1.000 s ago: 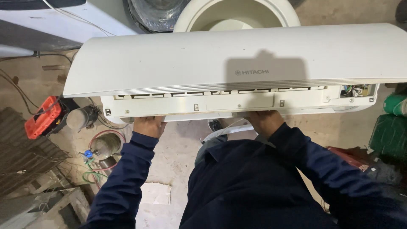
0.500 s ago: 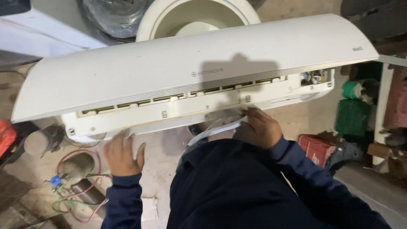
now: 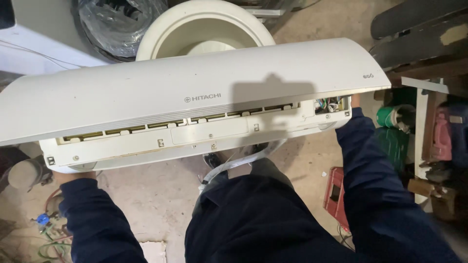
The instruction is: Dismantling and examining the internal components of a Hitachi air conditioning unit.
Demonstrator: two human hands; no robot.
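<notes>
A long white air-conditioner indoor unit (image 3: 195, 104) is held level at chest height above a dusty concrete floor (image 3: 146, 195), spanning nearly the whole view, its front cover lifted along the lower edge. Behind it stand a round cream tub (image 3: 204, 29) and a black coiled hose (image 3: 112, 24). The left hand (image 3: 73, 174) supports the unit's left end from beneath, the right hand (image 3: 356, 101) its right end; each grip is mostly hidden, so neither clasp can be told.
</notes>
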